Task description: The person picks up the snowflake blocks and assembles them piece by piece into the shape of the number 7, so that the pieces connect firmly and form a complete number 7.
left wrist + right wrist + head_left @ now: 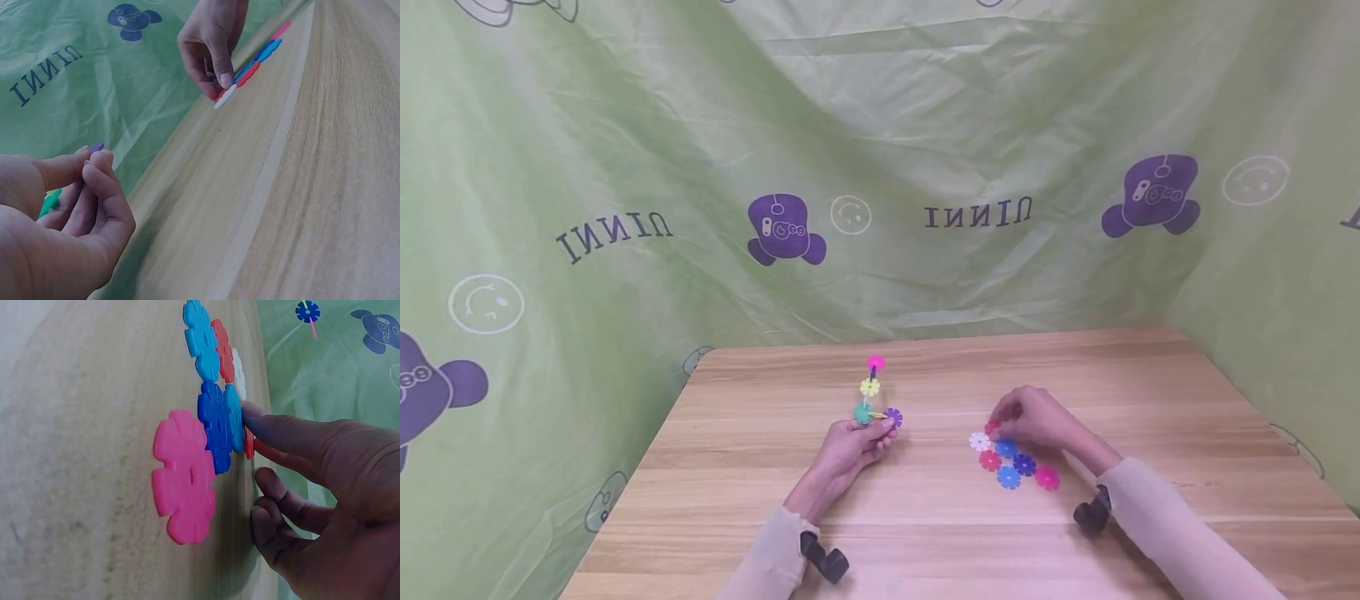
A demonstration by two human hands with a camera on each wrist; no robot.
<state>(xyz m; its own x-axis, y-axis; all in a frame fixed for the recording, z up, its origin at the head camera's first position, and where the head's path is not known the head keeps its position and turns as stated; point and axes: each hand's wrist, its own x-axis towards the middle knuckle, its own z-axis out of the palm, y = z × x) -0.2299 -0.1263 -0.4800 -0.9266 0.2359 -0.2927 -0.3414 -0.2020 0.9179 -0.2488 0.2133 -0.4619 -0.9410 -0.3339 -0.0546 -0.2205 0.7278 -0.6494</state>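
Left hand (847, 450) has its thumb and fingertips clamped together on one purple disc (894, 412), which ends a single chain of seven notched discs. From left to right, the chain's near stretch is one green disc (862, 414), one edge-on yellow disc (877, 415), then the purple one. From the green disc the chain bends toward the far side of the wooden table (775, 533): one edge-on white disc (866, 402), one face-on yellow disc (869, 387), one edge-on dark blue disc (873, 375) and one pink disc (876, 362) at the far end.

Further right, well apart from the chain, seven loose discs lie in one close cluster on the table: one loose white disc (978, 442), two red, the nearer red disc (990, 461) and the farther red disc (250, 444), two light blue discs (1009, 477), one loose dark blue disc (1024, 465) and, rightmost, one loose pink disc (1047, 478).

Right hand (1036, 417) is at the cluster's far side, thumb and index fingertip at the farther red disc; whether they pinch it or merely touch it, I cannot tell. Two sleeves show, the left sleeve (775, 554) and the right sleeve (1180, 525), each with one black device at the cuff.
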